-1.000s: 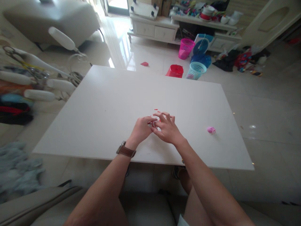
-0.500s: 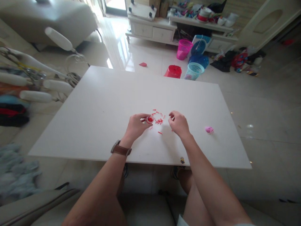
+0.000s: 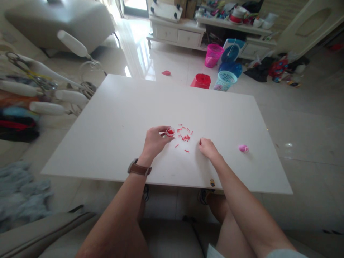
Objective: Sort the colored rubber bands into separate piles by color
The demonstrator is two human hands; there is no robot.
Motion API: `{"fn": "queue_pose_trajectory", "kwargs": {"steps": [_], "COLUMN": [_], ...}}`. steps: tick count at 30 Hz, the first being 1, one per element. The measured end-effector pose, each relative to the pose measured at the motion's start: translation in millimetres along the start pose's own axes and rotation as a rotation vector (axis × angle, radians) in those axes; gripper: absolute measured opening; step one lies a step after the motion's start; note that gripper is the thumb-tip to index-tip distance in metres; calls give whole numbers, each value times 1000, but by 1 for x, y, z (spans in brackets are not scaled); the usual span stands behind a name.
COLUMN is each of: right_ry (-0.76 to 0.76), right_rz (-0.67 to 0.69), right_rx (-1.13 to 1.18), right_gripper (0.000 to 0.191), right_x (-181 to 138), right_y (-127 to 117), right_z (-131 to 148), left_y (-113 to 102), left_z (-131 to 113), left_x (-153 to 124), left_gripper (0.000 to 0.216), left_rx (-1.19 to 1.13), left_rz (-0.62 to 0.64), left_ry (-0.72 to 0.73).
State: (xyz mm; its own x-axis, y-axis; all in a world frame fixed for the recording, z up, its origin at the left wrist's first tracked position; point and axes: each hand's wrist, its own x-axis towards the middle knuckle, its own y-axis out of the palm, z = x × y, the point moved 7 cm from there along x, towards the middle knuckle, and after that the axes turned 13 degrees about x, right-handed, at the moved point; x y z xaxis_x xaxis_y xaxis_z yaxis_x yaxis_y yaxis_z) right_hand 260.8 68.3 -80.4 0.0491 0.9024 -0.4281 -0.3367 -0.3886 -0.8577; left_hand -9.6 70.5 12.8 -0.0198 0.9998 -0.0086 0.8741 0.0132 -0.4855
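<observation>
My left hand (image 3: 156, 139) is closed around a small clear jar (image 3: 167, 133), whose open mouth faces up toward me. Red clips (image 3: 170, 132) show inside it. Just right of the jar, several loose red paper clips (image 3: 186, 138) lie scattered on the white table, some in a small heap. To the right of them my right hand (image 3: 208, 147) rests low at the tabletop with its fingers curled together. What its fingertips hold, if anything, is hidden.
The white table (image 3: 129, 107) holds a pink-purple object (image 3: 243, 148) at the right and a small yellow-and-dark figure (image 3: 212, 182) at the near edge. Beyond the far edge stand a red stool (image 3: 201, 81) and a light-blue basket (image 3: 225, 80).
My right hand has moved away from the clips, down toward the tabletop, and its fingers have closed. The left hand still holds the jar, now turned more upright.
</observation>
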Motion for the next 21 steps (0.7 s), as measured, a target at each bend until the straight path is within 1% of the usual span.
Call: {"fn": "queue_pose_trajectory", "kwargs": {"steps": [6, 9, 11, 14, 16, 18, 20, 21], "right_ry": [-10, -38, -109, -305, -391, -395, -351, -329], "right_rz": [-29, -46, -38, 5, 44, 87, 116, 123], "right_rx": [-12, -4, 49, 183, 223, 179, 108, 84], "right_gripper": [33, 32, 29, 25, 22, 15, 7, 5], "right_x": [-1, -2, -5, -14, -19, -21, -21, -21], "right_y": [-1, -2, 1, 6, 12, 19, 25, 27], "right_z": [8, 16, 28, 56, 70, 75, 73, 72], "left_y": [2, 2, 2, 1, 2, 2, 2, 3], "left_z": [2, 2, 1, -1, -1, -2, -2, -2], "left_x": [0, 0, 0, 0, 0, 0, 0, -1], "left_gripper": [32, 32, 32, 33, 32, 31, 31, 31], "left_rx": [-13, -14, -14, -11, -10, -10, -14, -16], "left_rz": [6, 8, 8, 4, 0, -1, 1, 1], "left_ry": [11, 6, 7, 12, 17, 19, 19, 18]}}
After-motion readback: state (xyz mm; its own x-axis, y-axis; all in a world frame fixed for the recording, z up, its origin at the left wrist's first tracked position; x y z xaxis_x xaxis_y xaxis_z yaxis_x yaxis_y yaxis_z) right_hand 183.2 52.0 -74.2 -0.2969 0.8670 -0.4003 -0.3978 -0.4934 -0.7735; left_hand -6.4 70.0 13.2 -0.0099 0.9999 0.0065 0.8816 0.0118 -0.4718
